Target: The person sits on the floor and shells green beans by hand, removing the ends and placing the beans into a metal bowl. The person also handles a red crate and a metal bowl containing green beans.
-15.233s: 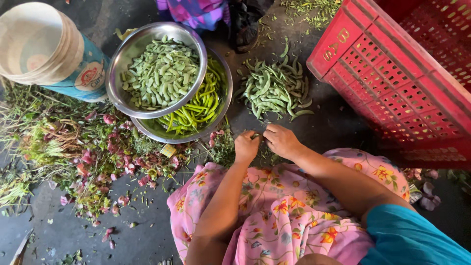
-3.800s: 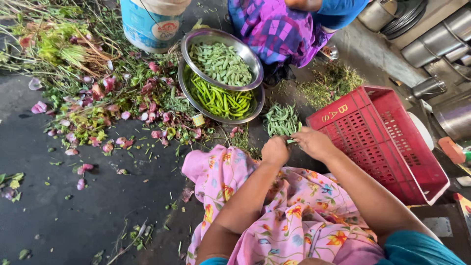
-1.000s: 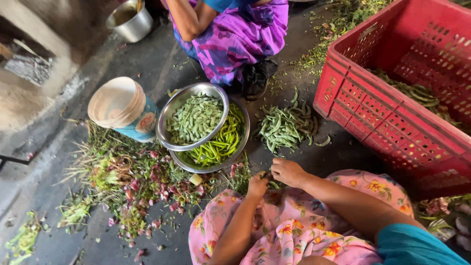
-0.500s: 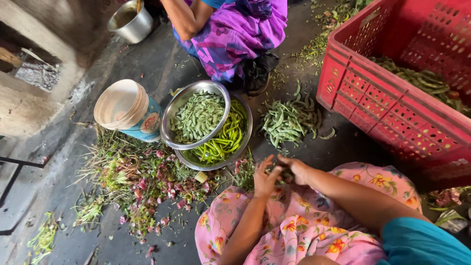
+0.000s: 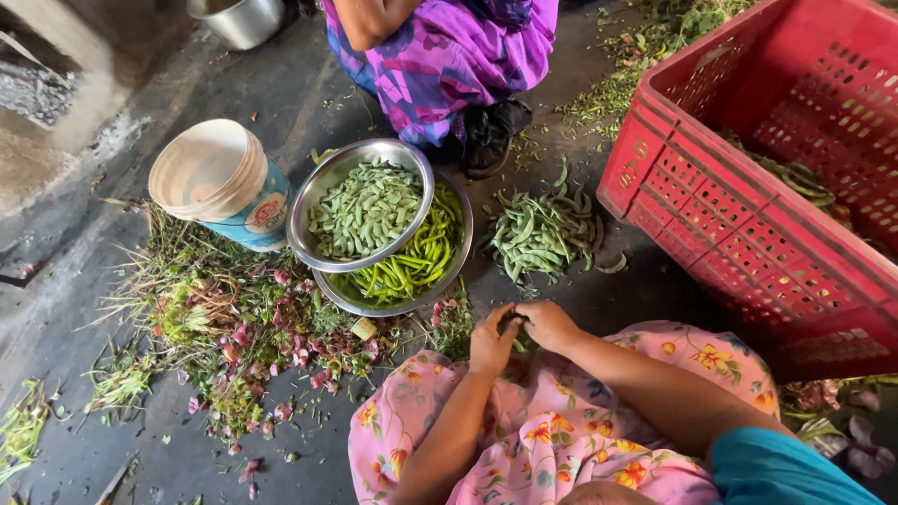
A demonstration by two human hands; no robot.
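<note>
A small, light, probably snappable bean pod (image 5: 512, 323) is pinched at its ends between left hand (image 5: 493, 341) and right hand (image 5: 552, 325).

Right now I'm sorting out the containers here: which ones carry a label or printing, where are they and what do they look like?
Round cream plastic bucket: lying tilted on the floor left of the steel bowls, blue printed wrap with a round red-and-white emblem.
Red plastic lattice crate: at right, faint raised lettering on its near wall.
No signs or screens in view.
</note>
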